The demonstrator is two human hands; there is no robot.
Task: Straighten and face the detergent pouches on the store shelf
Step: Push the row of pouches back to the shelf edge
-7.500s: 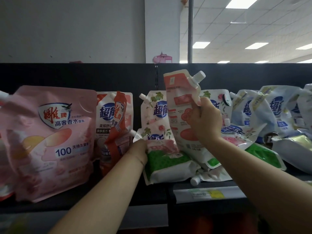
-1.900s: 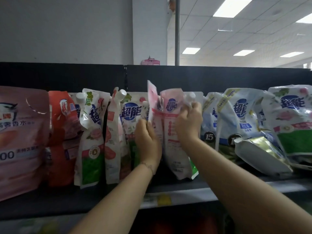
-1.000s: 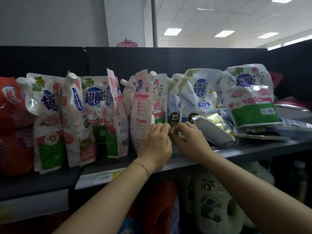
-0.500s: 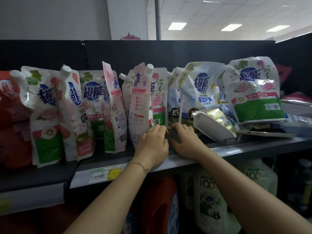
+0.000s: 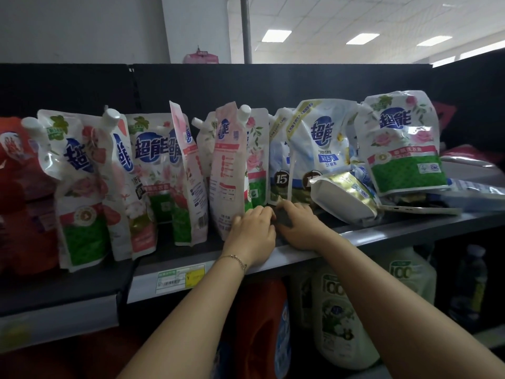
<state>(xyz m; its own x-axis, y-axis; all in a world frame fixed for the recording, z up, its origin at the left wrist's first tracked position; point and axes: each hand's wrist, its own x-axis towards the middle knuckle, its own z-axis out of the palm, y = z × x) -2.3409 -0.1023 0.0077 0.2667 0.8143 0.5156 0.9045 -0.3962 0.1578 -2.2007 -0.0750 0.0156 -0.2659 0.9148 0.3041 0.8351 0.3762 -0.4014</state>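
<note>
A row of white, pink and green detergent pouches stands on the dark shelf [image 5: 382, 233]. My left hand [image 5: 254, 231] rests at the foot of a pink pouch [image 5: 228, 165] that stands edge-on, its bent fingers touching the bottom. Just behind it a rose-printed pouch [image 5: 257, 160] faces front. My right hand [image 5: 300, 225] lies beside the left, fingers stretched to the bottom edge of a blue pouch [image 5: 278, 165]. Neither hand holds anything. Further left several pouches [image 5: 79, 187] lean or stand edge-on.
A gold-and-white pouch [image 5: 347, 195] lies toppled right of my hands, below a blue pouch [image 5: 319, 149] and a leaning green rose pouch [image 5: 401, 143]. Red pouches [image 5: 16, 173] fill the far left. A price label [image 5: 180, 277] is on the shelf edge. Detergent jugs [image 5: 341, 310] stand below.
Both hands came down from the pouch tops to the pouch bases. Over the last half second they stayed there, and the right fingers crept slightly toward the blue pouch.
</note>
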